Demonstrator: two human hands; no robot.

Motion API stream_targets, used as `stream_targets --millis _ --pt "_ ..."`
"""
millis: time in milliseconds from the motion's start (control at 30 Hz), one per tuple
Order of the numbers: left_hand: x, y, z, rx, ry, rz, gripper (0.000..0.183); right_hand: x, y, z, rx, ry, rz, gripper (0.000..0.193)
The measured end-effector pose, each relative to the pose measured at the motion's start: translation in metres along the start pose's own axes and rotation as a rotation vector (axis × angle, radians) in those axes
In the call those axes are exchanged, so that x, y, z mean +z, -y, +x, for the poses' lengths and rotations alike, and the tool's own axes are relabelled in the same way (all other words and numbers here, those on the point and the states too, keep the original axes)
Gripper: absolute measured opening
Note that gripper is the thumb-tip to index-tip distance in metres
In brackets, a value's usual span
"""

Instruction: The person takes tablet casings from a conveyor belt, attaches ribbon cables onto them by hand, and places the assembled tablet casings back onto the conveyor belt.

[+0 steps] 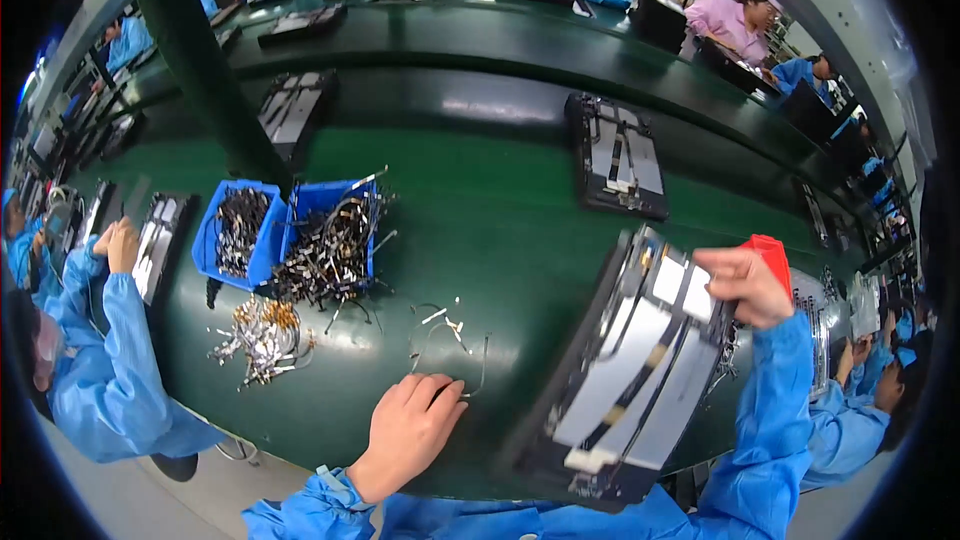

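My right hand (752,285) grips the upper right edge of an opened tablet (640,370), its thumb and fingers closed on the frame. The tablet is tilted, its pale battery panels and dark strip cables facing up, and its lower left edge is blurred. My left hand (408,430) rests on the green table, fingers bent slightly and thumb apart from them. Beside its fingertips lies a thin loose cable (486,360), which seems to reach the hand. Small white connector pieces (455,328) lie just beyond.
Two blue bins (207,245) of small cables stand left, with a pile of silvery flex pieces (265,340) in front. Another opened tablet (620,155) lies farther back on the raised strip. A red object (768,255) sits behind my right hand. A green post (205,70) rises behind the bins. Co-workers sit around.
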State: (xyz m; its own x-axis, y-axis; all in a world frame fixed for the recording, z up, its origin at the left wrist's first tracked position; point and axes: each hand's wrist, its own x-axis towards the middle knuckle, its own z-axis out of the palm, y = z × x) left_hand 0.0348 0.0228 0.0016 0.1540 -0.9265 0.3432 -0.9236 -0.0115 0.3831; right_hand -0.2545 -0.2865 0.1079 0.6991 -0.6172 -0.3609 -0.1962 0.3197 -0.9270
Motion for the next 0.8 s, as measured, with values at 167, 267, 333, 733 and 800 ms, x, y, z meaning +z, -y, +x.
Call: stream_targets --millis 167,267,333,733,800 --pt "0.017 0.013 -0.005 0.168 0.015 0.009 0.025 0.02 -0.041 0.004 0.145 0.066 -0.135 0.045" --pt "0.008 0.013 -0.002 0.25 0.029 0.132 0.018 0.025 -0.057 0.034 0.178 0.169 -0.167 0.042" --pt "0.005 0.014 -0.001 0.182 -0.001 0.131 0.015 0.032 -0.07 0.059 0.095 0.214 -0.239 0.039" --pt "-0.045 -0.055 0.072 -0.049 -0.057 -0.231 0.009 0.15 -0.031 -0.013 -0.519 0.108 -0.759 0.032" --pt "-0.041 -0.058 0.075 0.065 0.019 -0.305 0.017 0.156 -0.042 -0.021 -0.498 0.116 -0.625 0.024"
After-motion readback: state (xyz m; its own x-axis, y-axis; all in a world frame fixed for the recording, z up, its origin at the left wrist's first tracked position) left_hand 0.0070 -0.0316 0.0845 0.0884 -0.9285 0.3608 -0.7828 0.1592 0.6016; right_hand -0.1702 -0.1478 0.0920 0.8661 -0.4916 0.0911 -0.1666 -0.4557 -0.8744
